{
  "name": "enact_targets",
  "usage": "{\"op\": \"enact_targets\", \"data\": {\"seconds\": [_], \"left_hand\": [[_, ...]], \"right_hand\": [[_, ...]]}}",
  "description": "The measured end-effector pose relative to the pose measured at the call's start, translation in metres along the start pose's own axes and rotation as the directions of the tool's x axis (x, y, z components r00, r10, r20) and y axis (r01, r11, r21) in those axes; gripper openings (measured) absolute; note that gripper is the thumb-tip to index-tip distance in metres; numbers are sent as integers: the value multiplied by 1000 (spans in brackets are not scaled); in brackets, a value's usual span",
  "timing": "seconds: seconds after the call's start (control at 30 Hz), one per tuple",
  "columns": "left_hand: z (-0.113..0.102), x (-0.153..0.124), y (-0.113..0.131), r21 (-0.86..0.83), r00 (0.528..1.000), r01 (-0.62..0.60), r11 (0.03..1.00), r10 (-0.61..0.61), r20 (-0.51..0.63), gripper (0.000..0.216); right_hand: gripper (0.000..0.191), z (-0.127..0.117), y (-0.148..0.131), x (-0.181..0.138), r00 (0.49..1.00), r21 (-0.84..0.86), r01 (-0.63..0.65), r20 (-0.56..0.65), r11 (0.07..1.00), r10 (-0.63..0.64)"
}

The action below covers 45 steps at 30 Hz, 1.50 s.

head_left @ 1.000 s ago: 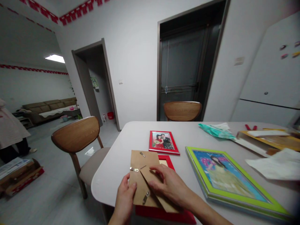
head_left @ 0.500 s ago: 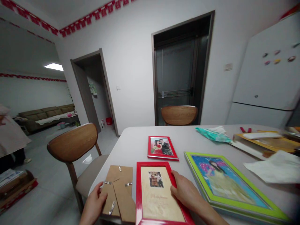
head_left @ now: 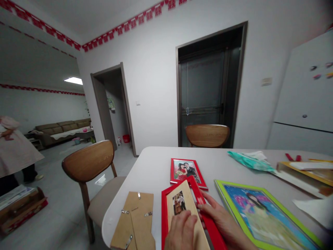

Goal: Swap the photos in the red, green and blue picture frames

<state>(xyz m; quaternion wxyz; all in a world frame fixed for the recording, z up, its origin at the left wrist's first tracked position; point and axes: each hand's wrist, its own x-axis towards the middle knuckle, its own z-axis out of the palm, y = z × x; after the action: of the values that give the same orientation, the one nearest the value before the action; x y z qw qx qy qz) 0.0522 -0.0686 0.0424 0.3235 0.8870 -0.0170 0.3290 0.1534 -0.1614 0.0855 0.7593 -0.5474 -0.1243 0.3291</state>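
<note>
A red picture frame (head_left: 164, 211) is tilted up off the white table, with my right hand (head_left: 215, 215) closed around its right side. Inside it, a cream backing sheet (head_left: 182, 194) with a small photo of people (head_left: 179, 202) sits askew, leaving a gap along the frame's right bar. Fingers of my left hand (head_left: 182, 229) are bent over the front of this sheet; the thumb is hidden. To the left lies the brown frame back (head_left: 137, 217), with metal clips on it. Behind stands a smaller red frame (head_left: 187, 170) with a couple's photo, lying flat and partly covered.
A green-edged picture (head_left: 262, 211) lies at the right. Beyond it are a teal packet (head_left: 249, 162), a yellow-edged cardboard piece (head_left: 307, 173) and white paper (head_left: 314, 210). Wooden chairs (head_left: 90, 159) stand left and behind the table (head_left: 153, 159). A person (head_left: 18, 149) stands far left.
My left hand has left the brown frame back and moved right onto the cream sheet. The red frame is now tilted up, and the sheet has shifted askew in it.
</note>
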Motion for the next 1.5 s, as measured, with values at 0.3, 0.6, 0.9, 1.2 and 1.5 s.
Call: {"op": "enact_targets", "data": {"seconds": [0.3, 0.6, 0.9, 1.2, 1.5], "left_hand": [[-74, -11, -19, -122, 841, 450, 885, -466, -275, 36], [-76, -62, -74, -113, 741, 631, 767, -640, -205, 41], [-90, -59, -74, 316, 848, 507, 802, -529, -16, 41], [-57, -49, -71, 305, 924, 190, 933, -275, 266, 69], [-71, -29, -45, -124, 931, 323, 938, -338, -135, 41]], "right_hand": [[59, -46, 25, 23, 992, -481, 32, -94, 876, -87], [46, -61, 46, 23, 932, -982, 72, 2, 177, -363], [38, -48, 39, 19, 875, -984, 166, 118, 62, -470], [50, 30, 69, 44, 996, -457, 72, 79, 886, -40], [42, 70, 30, 18, 980, -73, 123, 164, 990, -110]]}}
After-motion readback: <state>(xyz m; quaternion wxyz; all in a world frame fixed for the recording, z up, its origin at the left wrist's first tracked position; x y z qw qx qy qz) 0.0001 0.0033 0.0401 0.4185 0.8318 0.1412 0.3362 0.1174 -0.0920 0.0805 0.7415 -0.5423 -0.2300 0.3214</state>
